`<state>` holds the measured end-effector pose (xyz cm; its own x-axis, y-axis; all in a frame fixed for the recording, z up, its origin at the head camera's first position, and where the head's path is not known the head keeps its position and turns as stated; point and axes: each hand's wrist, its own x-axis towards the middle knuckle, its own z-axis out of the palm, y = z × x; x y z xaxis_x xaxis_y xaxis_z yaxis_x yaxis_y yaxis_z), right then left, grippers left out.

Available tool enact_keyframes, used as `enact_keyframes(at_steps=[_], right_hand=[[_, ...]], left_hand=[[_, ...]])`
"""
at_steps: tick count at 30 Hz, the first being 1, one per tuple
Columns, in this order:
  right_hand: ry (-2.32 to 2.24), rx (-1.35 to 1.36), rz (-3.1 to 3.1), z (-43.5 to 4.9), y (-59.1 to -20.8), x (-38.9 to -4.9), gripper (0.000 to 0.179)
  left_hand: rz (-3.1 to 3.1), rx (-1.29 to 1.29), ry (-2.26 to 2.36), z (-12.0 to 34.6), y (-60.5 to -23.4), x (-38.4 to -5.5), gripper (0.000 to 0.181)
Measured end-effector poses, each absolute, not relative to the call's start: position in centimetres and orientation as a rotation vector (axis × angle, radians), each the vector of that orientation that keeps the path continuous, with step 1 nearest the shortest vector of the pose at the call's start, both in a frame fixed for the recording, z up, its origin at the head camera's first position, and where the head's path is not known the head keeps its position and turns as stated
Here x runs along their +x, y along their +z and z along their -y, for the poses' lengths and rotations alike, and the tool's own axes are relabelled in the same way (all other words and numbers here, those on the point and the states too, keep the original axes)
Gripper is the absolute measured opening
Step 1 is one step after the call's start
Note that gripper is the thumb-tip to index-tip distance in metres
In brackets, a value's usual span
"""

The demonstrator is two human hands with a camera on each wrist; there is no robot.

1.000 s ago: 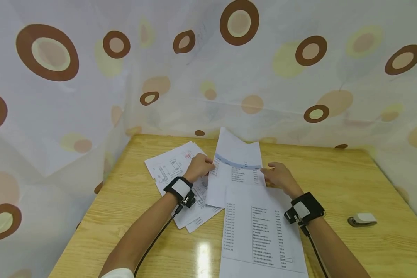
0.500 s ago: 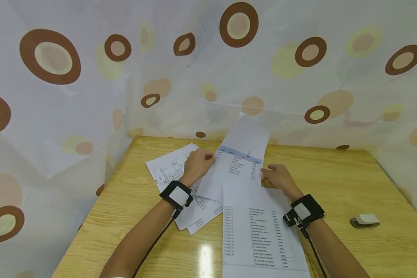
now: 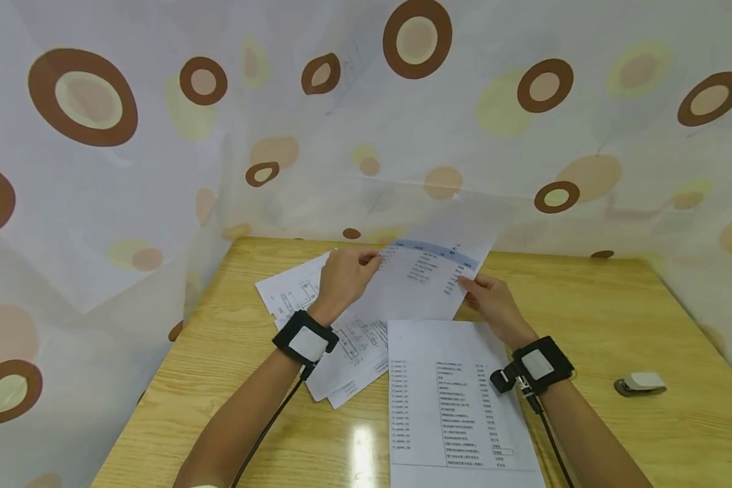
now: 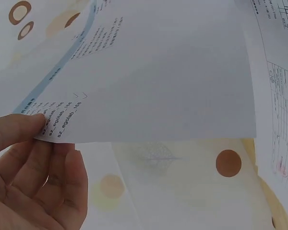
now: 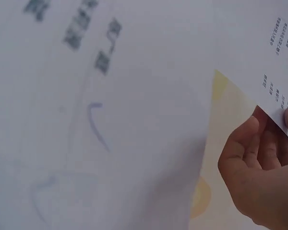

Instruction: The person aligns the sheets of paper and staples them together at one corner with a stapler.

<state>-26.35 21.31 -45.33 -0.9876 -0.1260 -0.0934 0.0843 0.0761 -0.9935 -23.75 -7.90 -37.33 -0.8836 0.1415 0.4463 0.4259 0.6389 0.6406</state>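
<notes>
A printed sheet of paper (image 3: 427, 291) with a blue header band is held up off the table, tilted, its upper end leaning toward the patterned backdrop. My left hand (image 3: 344, 281) pinches its left edge between thumb and fingers; in the left wrist view the thumb (image 4: 19, 127) lies on top of the print. At the opposite edge, my right hand (image 3: 494, 301) pinches the paper, thumb on the printed face. A second printed sheet (image 3: 457, 400) lies nearer, under the right wrist. Pen tick marks (image 5: 98, 127) show on it in the right wrist view.
Sheets with technical drawings (image 3: 348, 359) lie at the left, partly covered by the raised sheet and left hand. A white and dark stapler (image 3: 640, 384) sits on the wooden table (image 3: 592, 325) at right. A patterned cloth (image 3: 354, 135) hangs behind the table.
The banded sheet has risen and turned, its top swinging to the right. My left hand has moved slightly up, and my right hand's thumb now overlaps the sheet's right edge.
</notes>
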Motion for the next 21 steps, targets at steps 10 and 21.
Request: enact_keyframes(at_steps=[10,21], right_hand=[[-2.182,-0.058,-2.306,-21.0,-43.9,-25.9,0.047],[-2.298,-0.196,-2.358,-21.0,-42.6,-25.1,0.04]], left_hand=[[2.362,-0.441,-1.121,8.2,-36.9,-24.2,0.018],[2.266,-0.425,-1.136,8.3,-35.8,-24.3,0.017]])
